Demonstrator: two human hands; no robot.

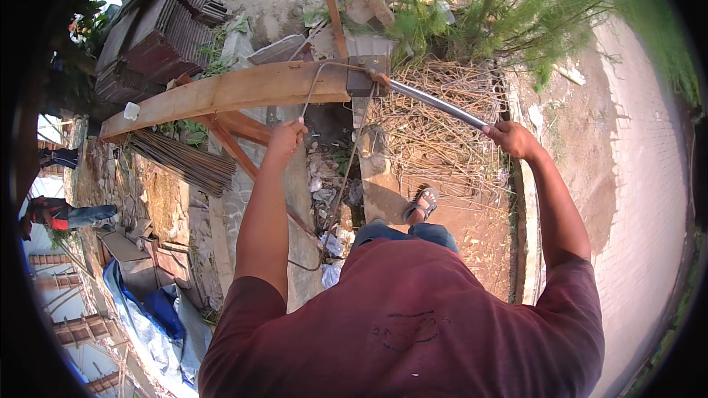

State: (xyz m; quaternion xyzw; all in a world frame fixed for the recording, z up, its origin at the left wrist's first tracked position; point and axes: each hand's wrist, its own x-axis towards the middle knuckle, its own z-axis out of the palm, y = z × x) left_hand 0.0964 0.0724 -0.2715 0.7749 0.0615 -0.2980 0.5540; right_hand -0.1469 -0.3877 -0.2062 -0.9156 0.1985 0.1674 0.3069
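Note:
My left hand (286, 136) is closed around a thin metal rod (310, 94). This rod is bent near its top and runs along the wooden beam (236, 90) to a dark metal block (361, 77) at the beam's right end. A long, bent stretch of rod hangs from there toward my legs. My right hand (512, 140) grips the lower end of a silvery metal pipe (440, 105). The pipe's far end meets a rusty piece (379, 79) beside the block; how they join is too small to tell.
Many bent metal rods (446, 136) lie heaped under the pipe. Left of the beam's legs sits a bundle of straight rods (184, 162), with stacked tiles (158, 33) farther back. Feathery green branches (501, 11) overhang the far right. Another person (70, 215) stands at far left.

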